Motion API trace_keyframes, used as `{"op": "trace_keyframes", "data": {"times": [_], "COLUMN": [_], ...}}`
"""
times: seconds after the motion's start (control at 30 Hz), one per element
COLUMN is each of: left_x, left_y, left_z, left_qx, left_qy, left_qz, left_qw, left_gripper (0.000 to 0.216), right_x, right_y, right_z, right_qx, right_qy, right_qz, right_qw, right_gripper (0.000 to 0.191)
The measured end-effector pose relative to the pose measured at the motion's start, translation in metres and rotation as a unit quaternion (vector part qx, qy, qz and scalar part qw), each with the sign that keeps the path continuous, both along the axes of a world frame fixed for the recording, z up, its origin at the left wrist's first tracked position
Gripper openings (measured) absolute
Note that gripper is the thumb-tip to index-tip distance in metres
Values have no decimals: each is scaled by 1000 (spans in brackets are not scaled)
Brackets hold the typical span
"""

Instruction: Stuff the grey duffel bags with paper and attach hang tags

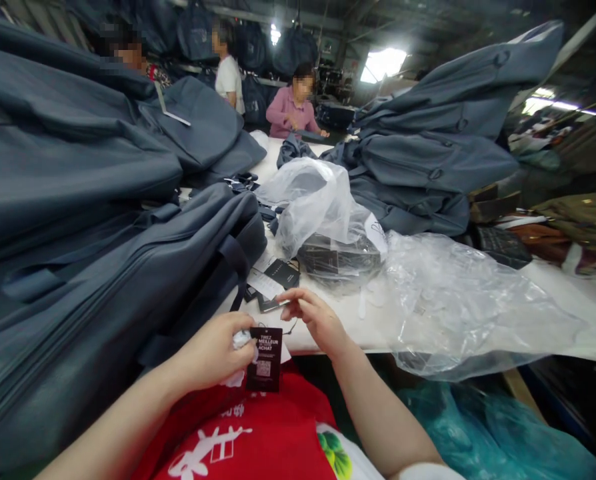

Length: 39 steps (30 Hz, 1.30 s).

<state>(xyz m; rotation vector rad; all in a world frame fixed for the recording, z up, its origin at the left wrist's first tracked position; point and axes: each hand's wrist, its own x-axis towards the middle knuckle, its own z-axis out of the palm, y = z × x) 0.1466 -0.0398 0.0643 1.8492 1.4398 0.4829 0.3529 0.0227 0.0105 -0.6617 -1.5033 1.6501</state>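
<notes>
My left hand (227,347) is closed in front of the red apron, gripping a black hang tag (265,360) with white print and a square code. Some crumpled white material (242,339) shows between the same fingers. Just past it, my right hand (314,319) hovers at the table edge with its fingers apart, holding nothing that I can see. Its fingertips are close to a small pile of black tags (284,275) and a white slip (265,284). A dark blue bag (188,267) lies to the left of my left hand.
A clear plastic bag of dark packs (341,257) stands on the white table (323,333). Loose clear plastic (458,300) spreads rightward. Dark blue bags (428,157) are stacked on both sides. A person in pink (291,110) works at the far end; two others are behind.
</notes>
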Motion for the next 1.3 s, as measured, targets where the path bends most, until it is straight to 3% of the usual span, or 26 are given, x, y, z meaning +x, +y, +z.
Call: {"op": "trace_keyframes", "data": {"times": [0.1, 0.2, 0.43, 0.6, 0.67, 0.77, 0.87, 0.97, 1.03, 1.13, 1.2, 1.23, 1.3], "left_x": [-4, -6, -18, -28, -30, -30, -27, -23, -22, -22, -23, -23, -23], "left_y": [-1, -1, 0, 1, 1, 1, 1, 1, 0, 0, 0, 0, 1], "left_z": [-3, -7, -11, -10, -8, -7, -6, -6, -7, -9, -12, -14, -17], "left_qx": [-5, -8, -100, -107, -98, -98, -95, -89, -90, -85, -76, -67, -48], "left_qy": [-5, -22, -138, -117, -105, -94, -80, -76, -85, -81, -64, -54, -30], "left_qz": [28, 47, 4, 32, 34, 26, 18, 10, -7, -10, 22, 41, 67], "left_qw": [1000, 999, 985, 987, 989, 990, 992, 993, 992, 993, 995, 995, 996], "left_gripper": [16, 12, 12, 18, 20, 23, 23, 21, 19, 19, 18, 17, 16], "right_x": [7, 4, 4, 15, 17, 15, 7, -3, -4, 2, 7, 7, 4], "right_y": [-8, -18, -13, -5, -4, -5, -9, -9, -1, 19, 26, 26, 17], "right_z": [10, 14, 10, 18, 20, 19, 18, 21, 23, 22, 17, 15, 10], "right_qx": [102, 164, 231, 176, 183, 132, 4, -146, -195, -143, -68, -25, 57], "right_qy": [-124, -238, -273, -252, -251, -207, -29, 156, 201, 183, 98, 30, -133], "right_qz": [8, -36, -65, 81, 98, 69, 17, 16, -6, -114, -166, -161, -85], "right_qw": [987, 957, 931, 948, 945, 967, 999, 977, 960, 966, 979, 986, 986], "right_gripper": [33, 13, 18, 15, 12, 14, 21, 27, 28, 29, 29, 29, 26]}}
